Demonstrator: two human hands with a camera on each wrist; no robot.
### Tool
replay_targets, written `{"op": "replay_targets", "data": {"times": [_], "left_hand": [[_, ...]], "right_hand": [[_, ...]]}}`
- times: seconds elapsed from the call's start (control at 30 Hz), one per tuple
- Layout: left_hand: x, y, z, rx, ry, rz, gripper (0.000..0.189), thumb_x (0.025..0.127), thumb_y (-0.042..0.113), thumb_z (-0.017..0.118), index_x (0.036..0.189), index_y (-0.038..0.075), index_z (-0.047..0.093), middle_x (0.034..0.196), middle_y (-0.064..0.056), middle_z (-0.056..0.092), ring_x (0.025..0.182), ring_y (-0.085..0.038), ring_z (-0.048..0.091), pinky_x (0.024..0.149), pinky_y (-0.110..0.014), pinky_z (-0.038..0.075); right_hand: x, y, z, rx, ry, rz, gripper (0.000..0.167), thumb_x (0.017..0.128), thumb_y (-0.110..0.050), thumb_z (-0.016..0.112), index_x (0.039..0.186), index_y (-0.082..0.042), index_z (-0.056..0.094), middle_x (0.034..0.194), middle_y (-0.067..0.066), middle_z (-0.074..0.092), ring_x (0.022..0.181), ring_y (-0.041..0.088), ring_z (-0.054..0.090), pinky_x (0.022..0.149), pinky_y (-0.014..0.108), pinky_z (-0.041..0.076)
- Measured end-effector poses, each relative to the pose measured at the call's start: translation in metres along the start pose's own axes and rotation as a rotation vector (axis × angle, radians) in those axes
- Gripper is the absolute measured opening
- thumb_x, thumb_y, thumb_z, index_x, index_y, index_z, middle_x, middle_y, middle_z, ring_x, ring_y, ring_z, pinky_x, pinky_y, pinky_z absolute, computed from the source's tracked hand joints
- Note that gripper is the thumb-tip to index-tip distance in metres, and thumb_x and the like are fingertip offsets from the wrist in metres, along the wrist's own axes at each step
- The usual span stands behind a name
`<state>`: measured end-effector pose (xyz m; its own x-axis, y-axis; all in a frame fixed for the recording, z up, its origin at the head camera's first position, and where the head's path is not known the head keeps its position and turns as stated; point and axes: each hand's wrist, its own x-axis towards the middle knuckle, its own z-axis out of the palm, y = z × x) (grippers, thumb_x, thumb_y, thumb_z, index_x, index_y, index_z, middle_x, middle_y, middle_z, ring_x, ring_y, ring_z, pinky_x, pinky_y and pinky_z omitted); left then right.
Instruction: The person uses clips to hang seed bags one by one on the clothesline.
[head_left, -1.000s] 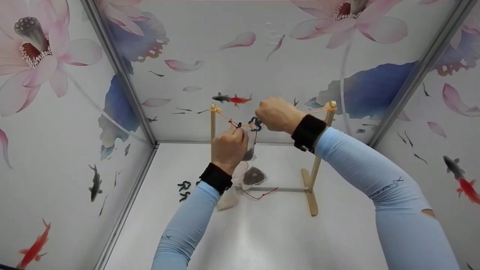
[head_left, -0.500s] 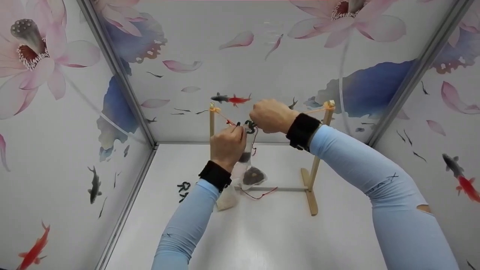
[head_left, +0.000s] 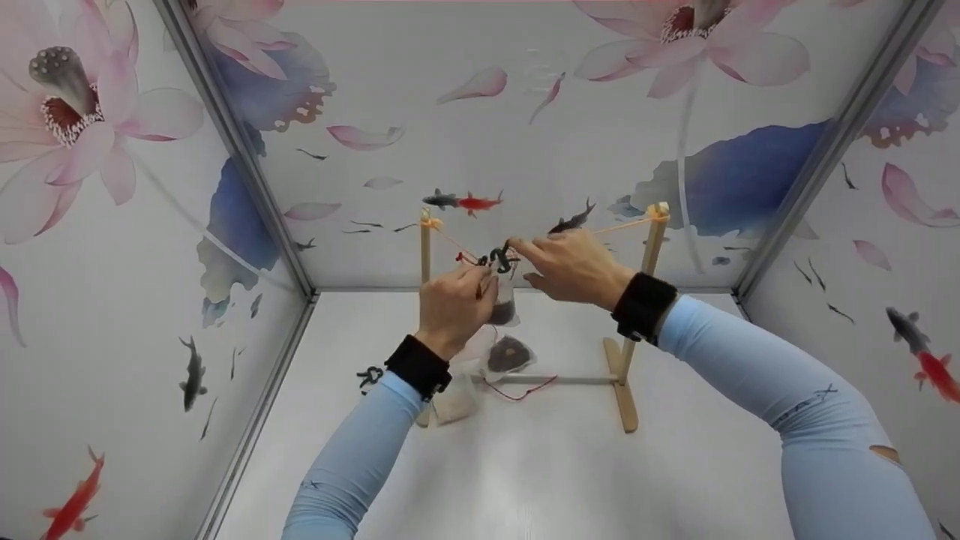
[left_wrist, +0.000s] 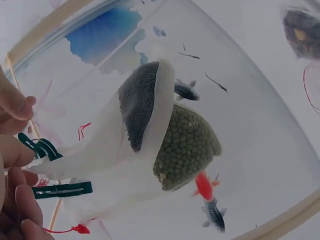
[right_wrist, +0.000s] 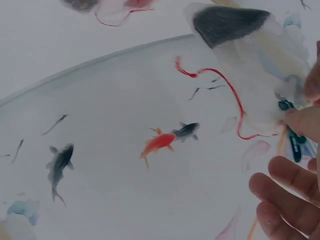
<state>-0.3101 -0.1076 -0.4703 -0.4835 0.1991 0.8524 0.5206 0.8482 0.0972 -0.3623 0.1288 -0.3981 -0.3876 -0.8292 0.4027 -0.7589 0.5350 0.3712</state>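
An orange string (head_left: 622,226) runs between two wooden posts and dips at the middle. There my left hand (head_left: 454,307) pinches the gathered neck of a white mesh bag (left_wrist: 100,137). The bag hangs with dark grains at its bottom; green round beans (left_wrist: 185,145) show in a mesh bag beside it. A dark green clip (left_wrist: 40,146) sits at the bag's neck, with another green clip (left_wrist: 62,190) just under it. My right hand (head_left: 574,266) is close on the right, index finger reaching to the clip, other fingers loose. The exact finger contact is partly hidden.
Below the string stand a clear bag of dark pieces (head_left: 510,354) and a pale bag (head_left: 456,403). More dark clips (head_left: 369,376) lie on the table at left. The rack's right foot (head_left: 621,386) rests on the table; printed panels enclose the space.
My right hand has loosened from a fist and drawn back a little to the right and down, its index finger now extended. The left hand has stayed near the bag's neck.
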Motion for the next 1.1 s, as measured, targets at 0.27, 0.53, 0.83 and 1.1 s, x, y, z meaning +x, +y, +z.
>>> {"op": "replay_targets", "data": {"times": [0.27,0.53,0.83,1.1], "left_hand": [[-0.01,-0.029,-0.021,-0.074,0.07,0.051,0.007,0.097,0.015,0.081,0.097,0.008,0.081,0.073,-0.003,0.077,0.053,-0.016,0.065,0.047,-0.032,0.051],[-0.038,-0.088,-0.033,-0.023,0.052,-0.13,0.012,0.101,0.015,0.075,0.099,0.005,0.079,0.08,-0.01,0.079,0.063,-0.024,0.074,0.054,-0.041,0.059],[-0.078,-0.125,-0.037,0.078,-0.178,-0.349,0.021,0.104,0.023,0.074,0.114,0.004,0.078,0.105,-0.016,0.081,0.087,-0.037,0.08,0.073,-0.053,0.065],[-0.106,-0.134,-0.038,0.079,-0.373,-0.477,0.039,0.105,0.029,0.075,0.132,0.002,0.074,0.13,-0.024,0.075,0.116,-0.045,0.074,0.092,-0.059,0.065]], "right_hand": [[-0.056,-0.003,0.027,0.094,0.138,0.046,0.035,0.095,-0.022,0.086,0.123,-0.008,0.071,0.09,0.007,0.079,0.067,0.024,0.073,0.059,0.041,0.062],[-0.112,-0.017,0.055,0.136,0.101,0.151,0.034,0.092,-0.025,0.09,0.118,-0.009,0.074,0.093,0.006,0.082,0.072,0.025,0.075,0.058,0.042,0.061],[-0.163,-0.02,0.08,0.253,-0.045,0.364,0.043,0.096,-0.022,0.088,0.132,-0.004,0.074,0.117,0.016,0.082,0.096,0.035,0.081,0.076,0.051,0.068],[-0.187,-0.026,0.096,0.323,-0.085,0.49,0.044,0.096,-0.022,0.087,0.133,-0.002,0.073,0.128,0.019,0.079,0.114,0.041,0.08,0.09,0.057,0.068]]}}
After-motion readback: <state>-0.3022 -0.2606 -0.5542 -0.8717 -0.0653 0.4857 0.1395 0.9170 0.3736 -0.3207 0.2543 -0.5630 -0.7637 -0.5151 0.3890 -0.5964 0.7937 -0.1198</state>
